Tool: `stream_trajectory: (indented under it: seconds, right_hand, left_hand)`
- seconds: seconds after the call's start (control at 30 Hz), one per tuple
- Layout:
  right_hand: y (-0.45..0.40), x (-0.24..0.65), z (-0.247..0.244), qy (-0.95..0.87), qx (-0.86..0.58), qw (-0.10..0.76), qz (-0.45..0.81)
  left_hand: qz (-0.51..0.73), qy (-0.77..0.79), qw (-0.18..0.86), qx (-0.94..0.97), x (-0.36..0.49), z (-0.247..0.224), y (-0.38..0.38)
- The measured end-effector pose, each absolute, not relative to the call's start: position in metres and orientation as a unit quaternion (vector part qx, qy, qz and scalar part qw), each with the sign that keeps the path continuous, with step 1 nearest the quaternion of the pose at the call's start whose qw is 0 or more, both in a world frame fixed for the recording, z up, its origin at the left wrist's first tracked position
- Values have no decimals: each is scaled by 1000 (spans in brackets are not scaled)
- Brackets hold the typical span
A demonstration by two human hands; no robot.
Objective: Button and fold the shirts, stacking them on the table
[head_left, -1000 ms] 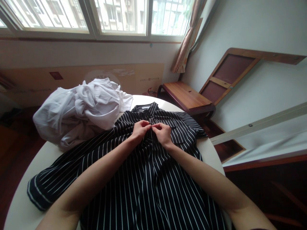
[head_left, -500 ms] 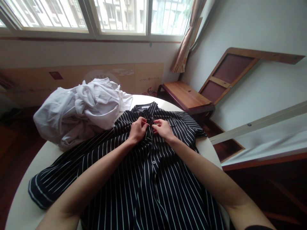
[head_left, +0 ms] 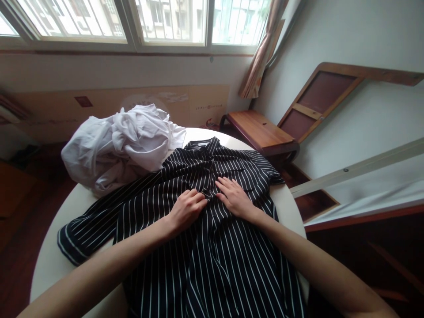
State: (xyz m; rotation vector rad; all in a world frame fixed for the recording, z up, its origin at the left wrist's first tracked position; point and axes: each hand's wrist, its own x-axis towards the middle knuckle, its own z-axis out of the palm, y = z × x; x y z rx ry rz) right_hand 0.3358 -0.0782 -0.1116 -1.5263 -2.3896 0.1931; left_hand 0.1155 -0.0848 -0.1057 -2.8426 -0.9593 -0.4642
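A black shirt with white stripes (head_left: 159, 265) lies spread front side up, its collar (head_left: 202, 145) pointing toward the window. My left hand (head_left: 189, 205) is closed on the front edge of the shirt around mid-chest, pinching the cloth. Just to its right, my right hand (head_left: 234, 196) rests flat on the shirt with its fingers stretched out over the cloth below the chest pocket. One long sleeve (head_left: 86, 234) stretches out to the lower left. Folds run down the front between the hands.
A heap of white cloth (head_left: 122, 145) sits at the back left of the round white table (head_left: 49, 265). Behind the table at right stand a wooden bench (head_left: 261, 128) and a leaning wooden frame (head_left: 327, 92). Cardboard (head_left: 109, 106) leans below the window.
Both hands have moved down the shirt front, away from the collar. My right hand has gone from a pinch to lying open on the cloth. The view has shifted slightly.
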Motion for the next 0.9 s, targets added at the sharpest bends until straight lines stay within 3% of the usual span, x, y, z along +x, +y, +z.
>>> stream_trajectory:
  seconds: [0.17,0.43,0.53,0.7,0.9]
  right_hand:
    - [-86,317,-89,-778,-588,217,43]
    - [-80,290,-81,-773,-619,126,54]
    - [-75,299,-84,-738,-625,203,150]
    - [-73,318,-95,-571,-594,359,438]
    - [-75,318,-100,-479,-575,438,498]
  left_hand:
    - [-161,-281,106,-940,118,-107,-92]
    - [-182,-308,44,-933,121,-106,-89]
    - [-185,-370,-16,-910,120,-101,-85]
    - [-239,-485,-97,-836,127,-89,-77]
    - [-268,-508,-154,-804,153,-78,-71]
